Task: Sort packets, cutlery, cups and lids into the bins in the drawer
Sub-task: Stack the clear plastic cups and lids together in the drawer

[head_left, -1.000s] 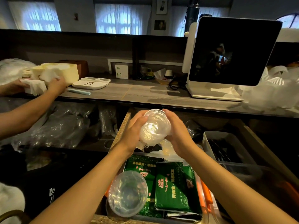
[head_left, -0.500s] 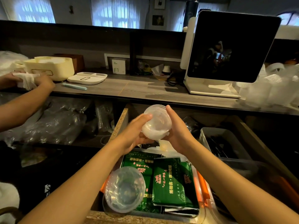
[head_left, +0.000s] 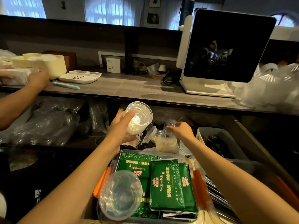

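**Q:** What are your hands doing, and where is the item?

**A:** My left hand (head_left: 120,128) is gripping a stack of clear plastic cups (head_left: 138,118), fingers curled around its wall, above the far end of the drawer (head_left: 242,126). My right hand (head_left: 182,130) is reaching, fingers loosely extended and holding nothing, toward a small clear cup (head_left: 169,123) lying among loose lidded containers (head_left: 159,135) at the drawer's far end

**Q:** How will the cups handle?

**A:** I am judging them light, thin-walled and slick; squeezing hard would likely buckle them. I am taking hold at the rim or the upper wall, where the plastic is stiffest

**Q:** What is lying nearer you?

**A:** Green packets (head_left: 169,183) are sitting in the near bin (head_left: 113,160), with a clear bowl (head_left: 120,194) resting at its near left corner. Dark cutlery is filling the grey bin (head_left: 221,135) along the drawer's right side
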Tool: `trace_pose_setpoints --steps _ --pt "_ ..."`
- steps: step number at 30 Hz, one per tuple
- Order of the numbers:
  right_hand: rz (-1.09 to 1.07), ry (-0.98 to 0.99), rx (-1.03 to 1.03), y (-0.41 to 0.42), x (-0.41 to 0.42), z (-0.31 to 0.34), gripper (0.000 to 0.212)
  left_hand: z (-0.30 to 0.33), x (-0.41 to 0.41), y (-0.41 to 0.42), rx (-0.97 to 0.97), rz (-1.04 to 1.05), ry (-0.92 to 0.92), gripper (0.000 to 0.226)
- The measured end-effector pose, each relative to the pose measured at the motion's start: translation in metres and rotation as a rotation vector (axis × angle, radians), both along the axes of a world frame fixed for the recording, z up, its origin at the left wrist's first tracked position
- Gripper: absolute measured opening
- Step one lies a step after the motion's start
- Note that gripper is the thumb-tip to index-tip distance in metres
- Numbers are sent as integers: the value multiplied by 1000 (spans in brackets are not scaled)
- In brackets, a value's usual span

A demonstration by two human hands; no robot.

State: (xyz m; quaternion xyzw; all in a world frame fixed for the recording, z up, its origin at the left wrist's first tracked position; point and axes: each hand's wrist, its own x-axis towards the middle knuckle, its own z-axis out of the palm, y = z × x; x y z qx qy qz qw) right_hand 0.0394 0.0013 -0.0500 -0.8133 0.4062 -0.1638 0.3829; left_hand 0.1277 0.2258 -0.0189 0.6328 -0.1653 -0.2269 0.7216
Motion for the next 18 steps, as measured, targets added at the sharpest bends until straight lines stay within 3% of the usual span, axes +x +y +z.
trace_pose_setpoints --steps 4,8,10,14,18 --pt "-55 132 -8 -10 0 -15 37 -6 3 -2 16 -28 -30 58" --pt "-128 36 -43 -10 -9 -13 18 -7 2 -4 21 -44 -41 78" --pt "-130 -22 -86 -8 -15 3 21 -7 1 -4 27 -52 -39 72" --pt "-134 -243 -25 2 -32 36 18 -4 -6 -3 35 -81 -57 25" --pt "-63 -511 177 25 -51 66 13 -2 -13 -2 50 -105 -35 42"
